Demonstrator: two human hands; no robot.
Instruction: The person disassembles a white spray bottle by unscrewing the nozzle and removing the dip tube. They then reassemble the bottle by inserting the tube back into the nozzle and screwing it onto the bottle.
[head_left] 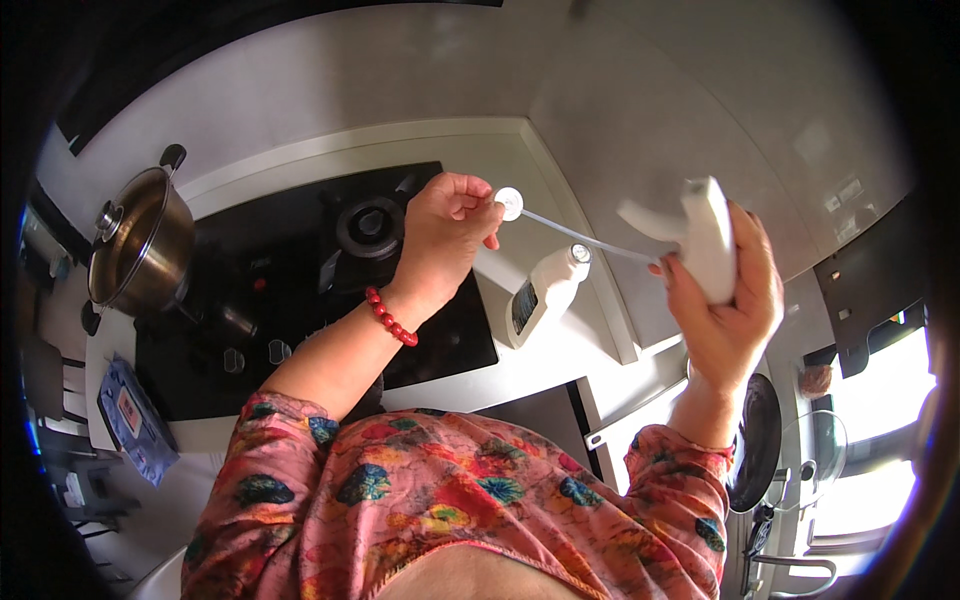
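Observation:
My right hand [735,320] is wrapped round a white trigger sprayer [708,245], raised above the right side of the counter and slightly blurred. From it a thin, pale tube [580,237] runs left to a round white cap [509,204]. My left hand [440,235], with a red bead bracelet at its wrist, pinches that cap between thumb and fingers over the stove's right edge. Between and below my hands, a white bottle [550,287] with a dark label stands on the counter, apart from both. Its neck is bare of the sprayer.
The black gas stove [245,345] lies under my left arm, with a burner [368,228] near that hand. A lidded steel pot [143,245] stands at left. Nearer is a blue packet [135,425]. A dark pan [757,440] and a glass lid [822,455] are at right.

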